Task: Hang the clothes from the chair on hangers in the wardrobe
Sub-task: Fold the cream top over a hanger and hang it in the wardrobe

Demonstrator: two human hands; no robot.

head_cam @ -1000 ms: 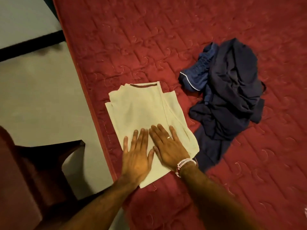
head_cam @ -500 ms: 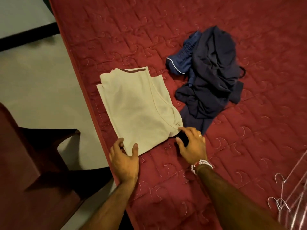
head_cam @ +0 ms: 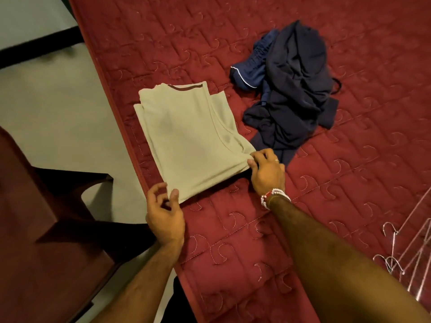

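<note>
While the red quilted bed (head_cam: 303, 54) is filling the view beside a dark chair (head_cam: 35, 229), a navy clothes heap (head_cam: 296, 85) is lying just beyond the folded cream shirt (head_cam: 186, 141) at the bed's edge. Wire hangers (head_cam: 408, 259) are lying well apart. The right hand (head_cam: 268, 173) and left hand (head_cam: 165, 215) are each pinching a near shirt corner.

Hangers (head_cam: 396, 264) partly beyond right edge
</note>
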